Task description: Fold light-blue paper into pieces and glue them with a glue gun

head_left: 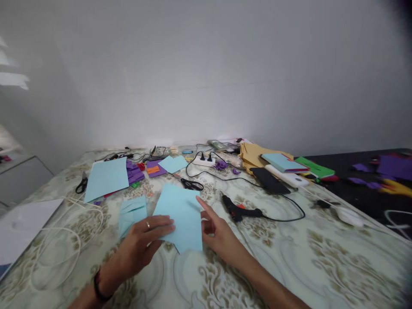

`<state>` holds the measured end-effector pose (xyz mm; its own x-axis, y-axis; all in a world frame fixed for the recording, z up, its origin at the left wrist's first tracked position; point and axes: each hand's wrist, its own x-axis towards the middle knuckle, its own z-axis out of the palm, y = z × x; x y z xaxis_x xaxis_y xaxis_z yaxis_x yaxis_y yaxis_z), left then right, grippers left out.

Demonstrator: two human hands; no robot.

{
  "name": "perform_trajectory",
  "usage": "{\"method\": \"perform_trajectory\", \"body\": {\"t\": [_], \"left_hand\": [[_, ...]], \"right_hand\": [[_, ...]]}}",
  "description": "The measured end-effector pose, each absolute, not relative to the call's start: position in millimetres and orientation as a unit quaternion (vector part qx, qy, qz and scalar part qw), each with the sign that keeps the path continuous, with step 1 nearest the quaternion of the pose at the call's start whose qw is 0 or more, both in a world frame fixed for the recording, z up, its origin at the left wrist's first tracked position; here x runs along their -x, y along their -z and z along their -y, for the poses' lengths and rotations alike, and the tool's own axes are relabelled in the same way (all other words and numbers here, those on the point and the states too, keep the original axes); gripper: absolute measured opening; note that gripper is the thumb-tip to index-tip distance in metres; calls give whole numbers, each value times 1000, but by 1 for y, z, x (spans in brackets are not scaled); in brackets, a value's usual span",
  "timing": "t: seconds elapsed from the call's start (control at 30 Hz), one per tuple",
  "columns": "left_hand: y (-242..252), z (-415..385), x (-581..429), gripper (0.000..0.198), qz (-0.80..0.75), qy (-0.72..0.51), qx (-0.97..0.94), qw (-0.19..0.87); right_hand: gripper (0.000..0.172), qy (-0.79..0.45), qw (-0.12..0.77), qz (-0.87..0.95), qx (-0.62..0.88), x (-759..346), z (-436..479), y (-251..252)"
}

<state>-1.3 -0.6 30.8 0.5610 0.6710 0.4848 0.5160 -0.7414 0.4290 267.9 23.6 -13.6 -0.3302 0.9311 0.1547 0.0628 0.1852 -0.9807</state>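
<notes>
A light blue sheet of paper [183, 210], apparently folded, with a second layer at its lower edge, is between my two hands. My left hand [148, 238] has a ring and holds its left side, fingers laid over the top and thumb lower down. At the right edge is my right hand [216, 229]. Its index finger points out over the upper corner, and the other fingers are bent and apart beside the edge. A creased light blue piece [132, 210] lies left of the sheet. Black-handled scissors [192, 184] lie just behind it, and a black glue gun [240, 209] rests to the right.
Larger blue sheets [107, 178] and purple pieces [134, 172] lie at the back left. Beyond them is a white power strip [204, 160] with cords. A black phone-like slab [269, 180] and yellow paper [257, 155] are back right. White cable [77, 240] loops at left.
</notes>
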Motion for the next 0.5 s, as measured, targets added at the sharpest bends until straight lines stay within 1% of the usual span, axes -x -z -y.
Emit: {"method": "perform_trajectory", "body": {"t": [0.03,0.1,0.13,0.2,0.27,0.33,0.4,0.47,0.5], "left_hand": [[-26,-2,1,53,-330,-325,-878,119],[-19,-4,4,55,-315,-327,-882,124],[-18,-4,6,54,-310,-327,-883,136],[-18,-3,13,47,-310,-314,-877,190],[-18,-4,20,43,-329,-302,-852,272],[-16,-9,24,48,-372,-333,-797,340],[-12,-15,23,65,-437,-414,-705,375],[-9,-20,18,85,-479,-451,-619,430],[-8,-21,14,84,-478,-448,-588,475]], "right_hand": [[80,-500,414,654,389,-268,-23,11],[59,-473,391,688,388,-268,-23,7],[48,-460,385,701,386,-268,-23,5],[38,-451,387,708,381,-267,-24,3],[36,-461,395,699,378,-267,-23,1],[34,-476,399,688,376,-268,-21,-1],[31,-496,397,680,366,-269,-18,-5],[30,-517,389,676,352,-270,-14,-8],[30,-526,382,676,347,-270,-12,-10]]}}
